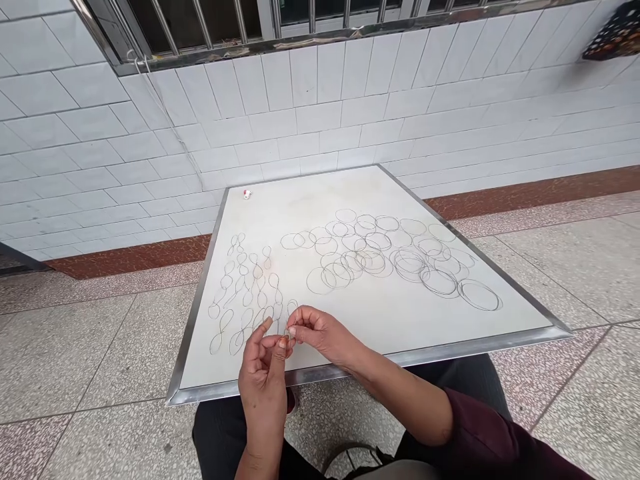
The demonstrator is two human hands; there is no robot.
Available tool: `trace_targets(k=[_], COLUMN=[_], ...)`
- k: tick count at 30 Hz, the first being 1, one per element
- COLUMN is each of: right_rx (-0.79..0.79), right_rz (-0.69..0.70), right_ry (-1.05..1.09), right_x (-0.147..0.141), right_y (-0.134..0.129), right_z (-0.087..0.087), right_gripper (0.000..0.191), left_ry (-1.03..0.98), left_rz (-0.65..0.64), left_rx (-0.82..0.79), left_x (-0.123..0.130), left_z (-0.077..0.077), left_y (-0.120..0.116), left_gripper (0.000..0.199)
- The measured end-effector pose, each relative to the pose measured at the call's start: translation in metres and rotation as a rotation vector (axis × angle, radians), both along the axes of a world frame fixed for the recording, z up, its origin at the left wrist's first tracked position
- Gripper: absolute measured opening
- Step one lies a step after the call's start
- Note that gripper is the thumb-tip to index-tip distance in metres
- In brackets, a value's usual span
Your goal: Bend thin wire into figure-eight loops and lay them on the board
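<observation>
My left hand [263,380] and my right hand [323,333] meet above the near part of a white board [350,200]. Their fingertips pinch a thin wire loop [293,315] at one point, and the loop stands up from the pinch. Next to my left hand, several wire figure-eights [245,293] lie in loose columns on the board. Several round wire loops [380,257] lie overlapping in a spread to the right of them. A tiny white and red object [247,194] sits near the board's far left corner.
The board has a metal frame [400,360] and rests across my knees in dark trousers [220,443]. White tiles [300,120] cover the wall ahead, with a barred window [200,20] above. A speckled stone floor [575,280] surrounds me. A dark patterned object [613,33] hangs at top right.
</observation>
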State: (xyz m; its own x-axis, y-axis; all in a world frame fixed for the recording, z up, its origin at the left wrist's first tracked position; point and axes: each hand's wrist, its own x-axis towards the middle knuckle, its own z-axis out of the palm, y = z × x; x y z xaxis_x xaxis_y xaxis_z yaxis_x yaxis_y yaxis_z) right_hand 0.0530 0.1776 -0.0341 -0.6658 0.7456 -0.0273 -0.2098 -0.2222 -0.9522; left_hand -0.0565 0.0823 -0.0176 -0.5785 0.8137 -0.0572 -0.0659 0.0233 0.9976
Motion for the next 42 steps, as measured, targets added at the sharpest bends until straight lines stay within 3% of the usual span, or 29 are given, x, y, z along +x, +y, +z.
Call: trace_targets(k=[7, 15, 25, 36, 42], right_rx=[-0.053, -0.136, -0.029, -0.113, -0.235], right_rz=[-0.078, -0.097, -0.102, -0.151, -0.18], right_ry=[-0.044, 0.017, 0.094, 0.068, 0.067], right_x=[-0.005, -0.011, -0.012, -0.01, -0.012], right_y=[-0.005, -0.013, -0.012, -0.009, -0.013], right_z=[-0.001, 0.0, -0.011, -0.002, 0.003], right_gripper=[0.021, 0.018, 0.019, 0.021, 0.02], left_ry=[0.008, -0.265, -0.357, -0.069, 0.14], left_rz=[0.041, 0.094, 0.142, 0.036, 0.061], left_rx=[-0.016, -0.024, -0.004, 0.01, 0.009], left_x=[-0.003, -0.009, -0.005, -0.012, -0.008], left_z=[-0.001, -0.011, -0.011, -0.02, -0.018], left_y=[0.001, 0.007, 0.011, 0.005, 0.004], left_gripper=[0.05, 0.05, 0.047, 0.062, 0.057])
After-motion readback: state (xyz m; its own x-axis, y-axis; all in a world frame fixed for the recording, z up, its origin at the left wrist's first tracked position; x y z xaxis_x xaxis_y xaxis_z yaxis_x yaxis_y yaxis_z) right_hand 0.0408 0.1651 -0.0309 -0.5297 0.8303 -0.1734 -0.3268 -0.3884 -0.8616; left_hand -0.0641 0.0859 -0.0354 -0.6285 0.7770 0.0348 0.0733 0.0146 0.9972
